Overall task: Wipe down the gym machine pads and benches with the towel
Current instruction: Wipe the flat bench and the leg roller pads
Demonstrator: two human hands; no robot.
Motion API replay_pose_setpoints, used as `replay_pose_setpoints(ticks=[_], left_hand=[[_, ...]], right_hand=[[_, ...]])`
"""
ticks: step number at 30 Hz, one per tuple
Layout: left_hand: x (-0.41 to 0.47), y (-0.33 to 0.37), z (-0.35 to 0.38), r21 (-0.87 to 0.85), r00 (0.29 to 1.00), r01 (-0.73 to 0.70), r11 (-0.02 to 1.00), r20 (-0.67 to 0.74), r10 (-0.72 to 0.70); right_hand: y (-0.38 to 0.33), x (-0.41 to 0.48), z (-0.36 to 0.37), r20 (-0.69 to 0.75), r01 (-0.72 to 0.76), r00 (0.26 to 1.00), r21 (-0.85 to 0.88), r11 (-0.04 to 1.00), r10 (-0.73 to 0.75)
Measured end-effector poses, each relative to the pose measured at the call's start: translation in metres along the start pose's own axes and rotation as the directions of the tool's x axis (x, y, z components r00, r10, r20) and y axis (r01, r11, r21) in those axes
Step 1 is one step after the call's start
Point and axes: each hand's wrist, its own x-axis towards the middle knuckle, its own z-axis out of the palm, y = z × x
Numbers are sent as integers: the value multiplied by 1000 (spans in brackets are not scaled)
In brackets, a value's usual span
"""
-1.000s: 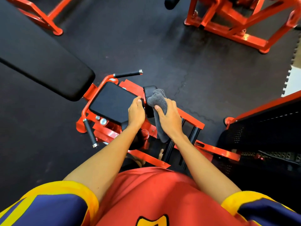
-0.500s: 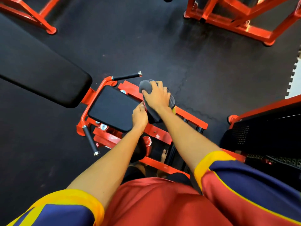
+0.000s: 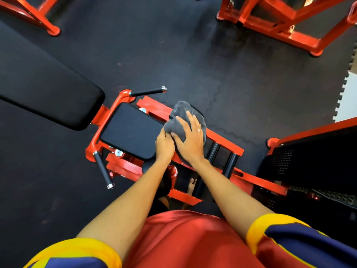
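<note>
Seen from the head: right hand (image 3: 190, 140) spread flat, pressing the grey towel (image 3: 181, 115) down just right of the black seat pad (image 3: 129, 130), over the orange frame (image 3: 224, 141); left hand (image 3: 165, 145) curled against the towel's near edge, grip impossible to tell.

I'm wearing a red jersey (image 3: 183, 238), navy sleeves (image 3: 301, 240) edged in yellow, and a ring (image 3: 199, 129) on my right hand (image 3: 190, 141).
</note>
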Motion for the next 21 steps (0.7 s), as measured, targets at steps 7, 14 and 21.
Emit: replay_pose_setpoints(ticks=[7, 14, 21], left_hand=[[10, -9, 7, 135, 994, -111, 985, 0, 112], [17, -19, 4, 131, 991, -135, 982, 15, 134], [13, -21, 4, 138, 989, -150, 979, 18, 149]], right_hand=[[-27, 115, -27, 519, -95, 844, -102, 990, 135], [36, 134, 4, 715, -792, 559, 312, 525, 419], [32, 115, -6, 559, -558, 792, 496, 665, 247]])
